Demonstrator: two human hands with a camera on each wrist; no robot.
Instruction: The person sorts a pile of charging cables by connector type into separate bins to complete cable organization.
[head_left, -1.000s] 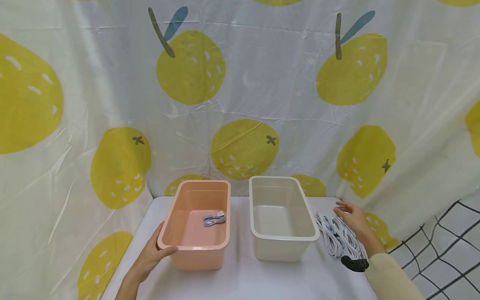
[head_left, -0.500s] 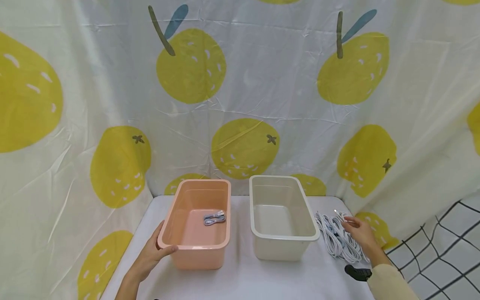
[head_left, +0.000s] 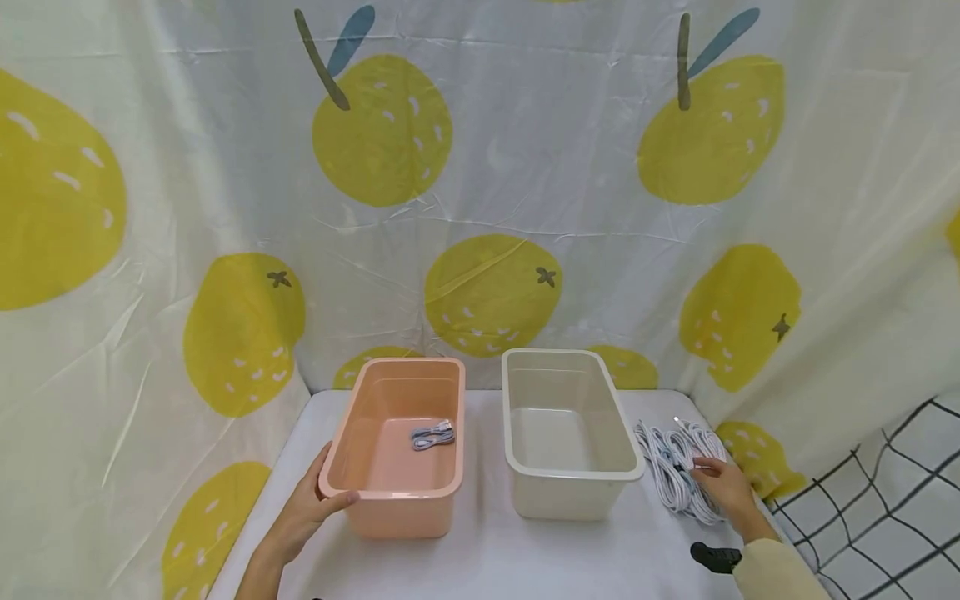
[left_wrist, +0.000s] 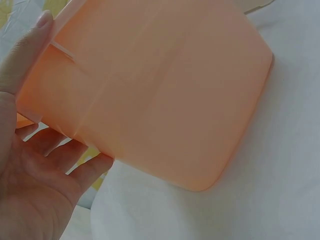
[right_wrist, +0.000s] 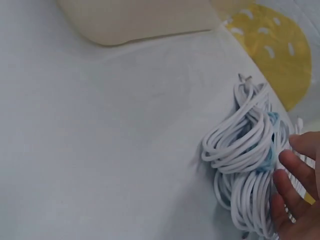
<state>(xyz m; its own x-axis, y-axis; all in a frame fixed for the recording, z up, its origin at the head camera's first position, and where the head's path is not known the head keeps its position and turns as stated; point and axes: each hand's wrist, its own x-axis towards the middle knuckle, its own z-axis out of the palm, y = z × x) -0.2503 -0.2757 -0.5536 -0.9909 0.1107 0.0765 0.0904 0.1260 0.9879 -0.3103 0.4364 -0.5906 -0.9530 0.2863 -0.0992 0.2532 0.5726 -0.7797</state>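
My left hand (head_left: 302, 507) grips the near left corner of a peach plastic bin (head_left: 401, 517), thumb over the rim and fingers against the outer side wall, as the left wrist view (left_wrist: 145, 95) shows. Inside that bin lies a small tied grey cable (head_left: 432, 435). At the far right of the table, my right hand (head_left: 729, 493) is at the coiled white cables (head_left: 672, 467), several bundles lying side by side. In the right wrist view its fingers (right_wrist: 289, 187) are spread and loosely bent at the right side of a white cable bundle (right_wrist: 245, 145) with a light blue tie.
A cream bin (head_left: 573, 498) stands between the peach bin and the cables, with nothing in it. A black object (head_left: 715, 557) shows beside the right wrist. Black wire mesh (head_left: 885, 500) stands right of the white table (head_left: 525, 567); a fruit-print curtain (head_left: 480, 125) hangs behind.
My right hand has moved down and toward me, from above the far end of the cables to their right side. My left hand keeps its hold on the peach bin.
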